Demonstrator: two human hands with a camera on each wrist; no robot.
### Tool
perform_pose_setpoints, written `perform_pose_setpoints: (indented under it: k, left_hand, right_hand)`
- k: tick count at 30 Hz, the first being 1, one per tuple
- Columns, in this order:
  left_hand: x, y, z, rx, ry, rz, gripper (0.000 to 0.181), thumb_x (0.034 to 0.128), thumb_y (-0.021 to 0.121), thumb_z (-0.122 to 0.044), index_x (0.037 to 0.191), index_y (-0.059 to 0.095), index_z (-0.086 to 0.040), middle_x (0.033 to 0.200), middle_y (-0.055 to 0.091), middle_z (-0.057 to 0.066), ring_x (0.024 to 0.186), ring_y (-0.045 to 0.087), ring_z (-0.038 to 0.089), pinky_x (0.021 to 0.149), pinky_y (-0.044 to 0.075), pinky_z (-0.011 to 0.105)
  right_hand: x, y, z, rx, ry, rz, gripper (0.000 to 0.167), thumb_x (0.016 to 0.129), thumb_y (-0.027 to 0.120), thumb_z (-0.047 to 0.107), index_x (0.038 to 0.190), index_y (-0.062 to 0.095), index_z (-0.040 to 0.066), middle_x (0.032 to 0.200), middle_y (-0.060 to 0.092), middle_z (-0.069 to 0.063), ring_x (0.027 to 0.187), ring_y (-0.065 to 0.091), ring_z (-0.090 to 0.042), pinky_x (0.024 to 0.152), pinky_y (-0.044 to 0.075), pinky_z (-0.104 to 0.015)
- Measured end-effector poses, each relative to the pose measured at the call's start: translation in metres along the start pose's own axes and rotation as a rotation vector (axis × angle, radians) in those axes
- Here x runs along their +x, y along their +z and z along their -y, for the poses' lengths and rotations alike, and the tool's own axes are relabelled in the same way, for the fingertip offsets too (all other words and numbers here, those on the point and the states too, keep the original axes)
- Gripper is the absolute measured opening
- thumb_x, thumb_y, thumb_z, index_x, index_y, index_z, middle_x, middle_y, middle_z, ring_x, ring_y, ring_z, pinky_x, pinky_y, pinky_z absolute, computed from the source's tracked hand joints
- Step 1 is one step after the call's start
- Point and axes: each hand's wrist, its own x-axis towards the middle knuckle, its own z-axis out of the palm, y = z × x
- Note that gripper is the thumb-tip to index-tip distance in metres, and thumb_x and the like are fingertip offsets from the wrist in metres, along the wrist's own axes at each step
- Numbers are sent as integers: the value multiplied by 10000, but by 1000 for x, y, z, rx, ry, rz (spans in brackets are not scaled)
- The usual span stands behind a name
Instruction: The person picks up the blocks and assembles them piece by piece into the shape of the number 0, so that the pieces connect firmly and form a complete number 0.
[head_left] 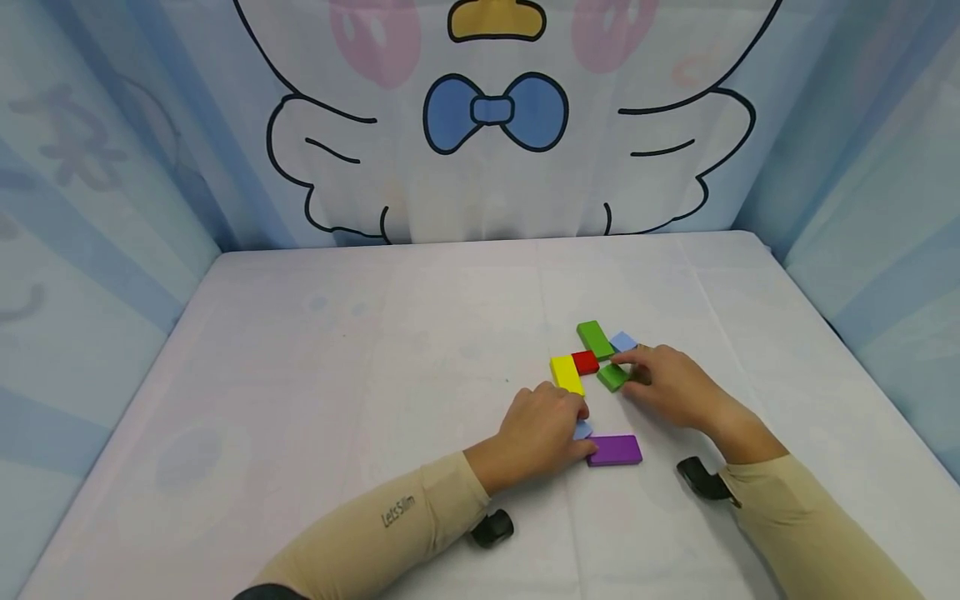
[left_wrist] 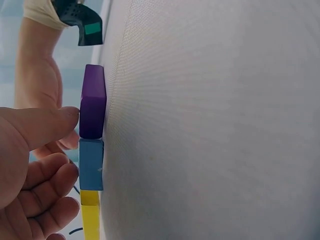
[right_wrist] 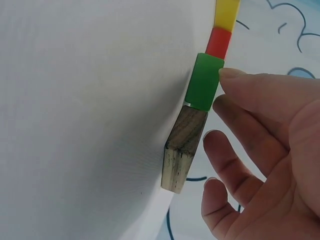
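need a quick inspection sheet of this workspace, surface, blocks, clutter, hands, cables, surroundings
Surface: white cloth-covered table, lightly creased
Blocks: purple rectangular block, near light-blue block beside it, yellow rectangular block, small red block, small green block, long green rectangular block, far light-blue block; wood-grained block beside the right hand
Clutter: nothing seen
Left hand: thumb at purple block, fingers by near light-blue and yellow blocks; grip unclear
Right hand: thumb and fingertips at small green block; grip unclear
Cables: nothing seen
Surroundings: blue-and-white printed fabric curtains behind and at both sides
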Motion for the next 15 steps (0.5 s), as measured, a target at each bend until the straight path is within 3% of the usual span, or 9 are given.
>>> perform_pose_setpoints:
  k: [15]
  left_hand:
    - [0, 1, 1, 9, 15, -9, 375, 856, 778, -461, 1104, 735, -183, 921, 676, -91, 863, 544, 106, 691, 417, 247]
  right_hand:
    - [0, 2, -1, 47, -5, -7, 356, 884, 760, 131, 1202, 679, -6, 1051, 689, -95, 961, 608, -295, 899, 497, -523]
